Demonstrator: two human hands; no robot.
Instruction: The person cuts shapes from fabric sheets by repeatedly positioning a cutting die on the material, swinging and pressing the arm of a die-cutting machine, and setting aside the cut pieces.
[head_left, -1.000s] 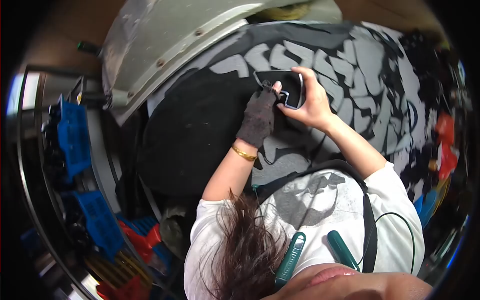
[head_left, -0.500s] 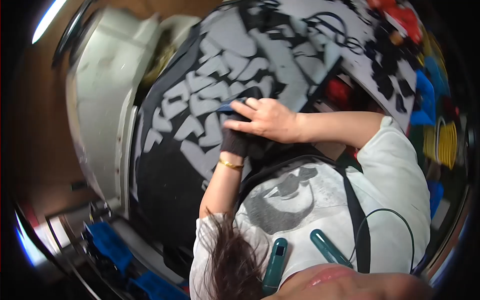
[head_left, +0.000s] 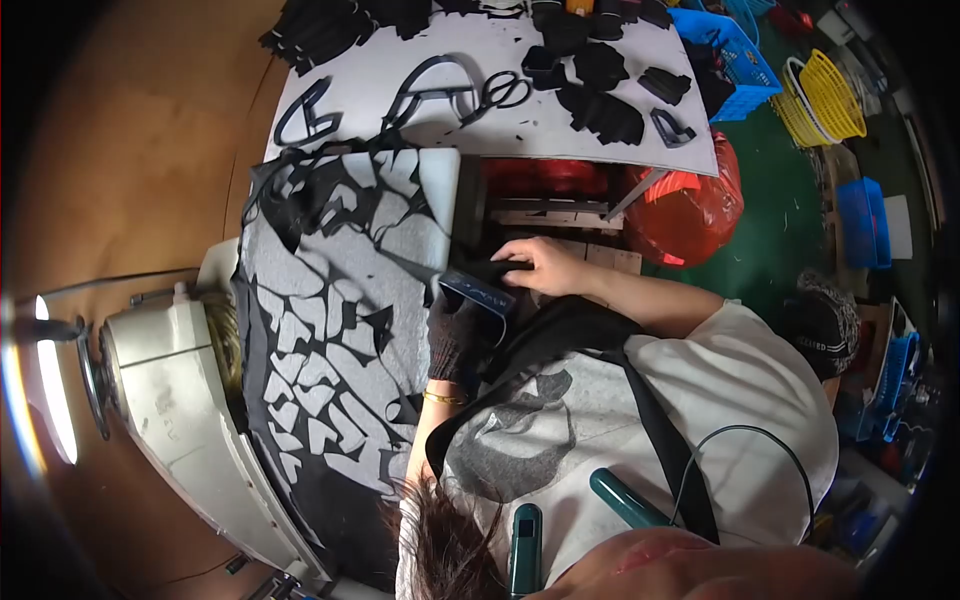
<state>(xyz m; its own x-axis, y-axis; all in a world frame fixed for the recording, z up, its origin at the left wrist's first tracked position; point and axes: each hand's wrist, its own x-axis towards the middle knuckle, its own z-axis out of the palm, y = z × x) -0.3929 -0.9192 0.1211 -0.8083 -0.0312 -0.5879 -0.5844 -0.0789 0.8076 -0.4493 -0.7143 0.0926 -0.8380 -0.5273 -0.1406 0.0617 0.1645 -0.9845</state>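
My left hand (head_left: 455, 340), in a dark knitted glove, is closed around a dark blue cutting die (head_left: 485, 293) with pale handwriting on its side. Just beyond it, my bare right hand (head_left: 540, 268) pinches a black piece of cloth (head_left: 488, 269), partly lost against the dark background. Both hands are close together in front of my body, at the right edge of the pale cutting board (head_left: 440, 210). Over the board lies a black sheet (head_left: 375, 330) with many shaped cut-outs, pale surface showing through them.
A cutting press arm (head_left: 175, 370) stands at left. The white table (head_left: 540, 130) ahead holds dies (head_left: 435, 90), black loops like scissor handles (head_left: 505, 90) and stacks of black pieces (head_left: 600, 110). A red bag (head_left: 690, 215), a blue crate (head_left: 745, 75) and yellow baskets (head_left: 825, 100) stand at right.
My view has turned, bringing the white table in front. My right hand, earlier over my left one, has moved off to its right with black cloth. The blue die now shows clearly.
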